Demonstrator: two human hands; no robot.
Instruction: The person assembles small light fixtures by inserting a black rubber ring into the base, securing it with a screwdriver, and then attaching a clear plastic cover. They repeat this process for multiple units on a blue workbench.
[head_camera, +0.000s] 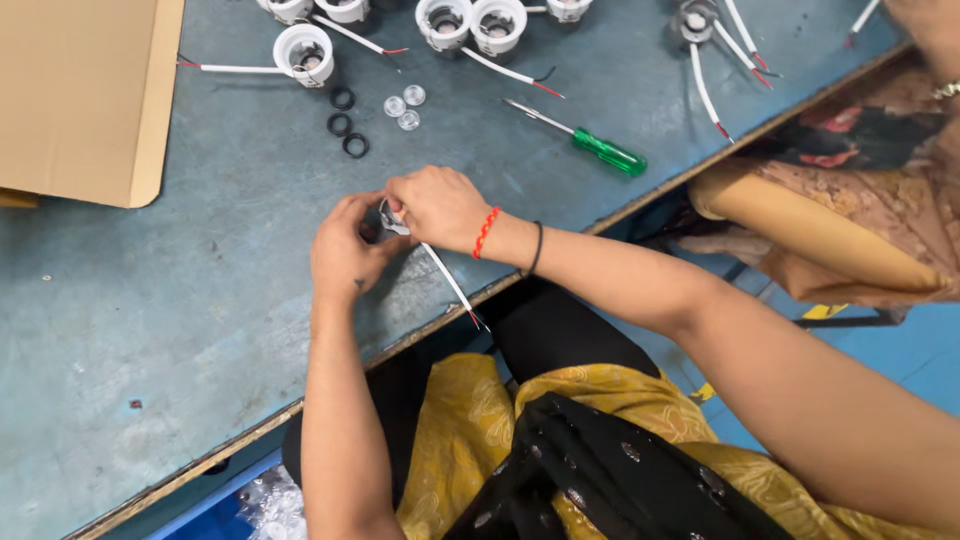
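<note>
Both hands meet just above the near edge of the worn blue table, pinching one small metal-and-white fitting between them: the left hand cups it from below with fingers curled shut on it, the right hand presses down on top. A thin white wire with a red tip trails from it over the table edge. It looks light, small and fiddly, probably best held by its rigid body, since the limp wire would likely strain if pulled. Farther off lie three black rings, three clear lenses, a green-handled screwdriver, white lamp housings and, far left, cardboard.
</note>
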